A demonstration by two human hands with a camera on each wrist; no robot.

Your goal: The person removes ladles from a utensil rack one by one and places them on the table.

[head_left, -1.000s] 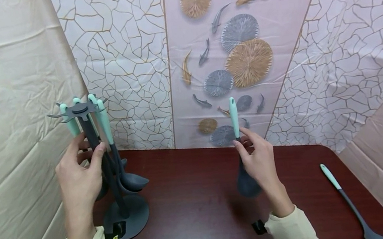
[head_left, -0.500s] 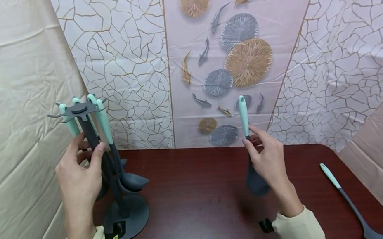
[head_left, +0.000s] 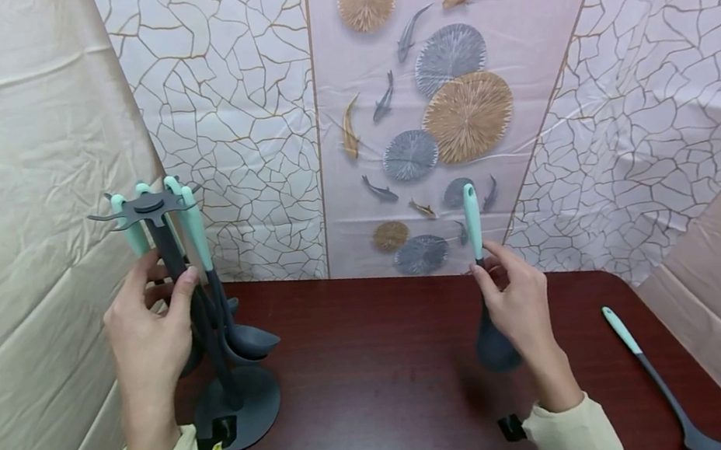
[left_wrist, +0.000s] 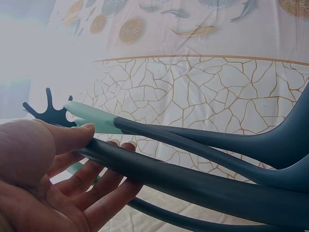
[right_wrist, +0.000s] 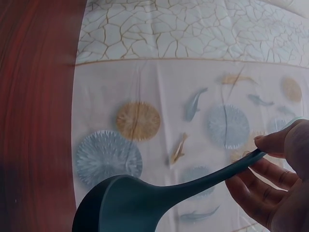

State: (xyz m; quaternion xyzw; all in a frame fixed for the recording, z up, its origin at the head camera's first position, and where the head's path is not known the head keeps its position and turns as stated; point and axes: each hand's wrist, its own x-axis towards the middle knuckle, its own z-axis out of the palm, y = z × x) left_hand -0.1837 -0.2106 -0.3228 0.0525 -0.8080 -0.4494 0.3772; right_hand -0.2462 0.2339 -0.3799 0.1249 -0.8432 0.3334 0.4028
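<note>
My left hand (head_left: pixel 149 329) grips the dark post of a utensil stand (head_left: pixel 148 205) below its hooked top, thumb on the near side. Several dark utensils with mint handles hang there, among them a ladle (head_left: pixel 253 343) with a pointed lip. In the left wrist view, my thumb and fingers (left_wrist: pixel 72 183) lie around the post (left_wrist: pixel 193 186). My right hand (head_left: pixel 520 302) pinches a cooking spoon (head_left: pixel 493 345) just below its mint handle and holds it upright above the table. The right wrist view shows its bowl (right_wrist: pixel 130 203) cut off by the lower edge.
Another long utensil (head_left: pixel 657 379) with a mint handle lies on the dark red table (head_left: pixel 371 381) at the right; its head is cut off by the frame. Patterned cloth (head_left: pixel 230 120) hangs behind the table, and plain cloth (head_left: pixel 15 232) at the left.
My right hand has moved right with the cooking spoon, and lowered slightly in the last half second. The left hand and the stand have stayed in place.
</note>
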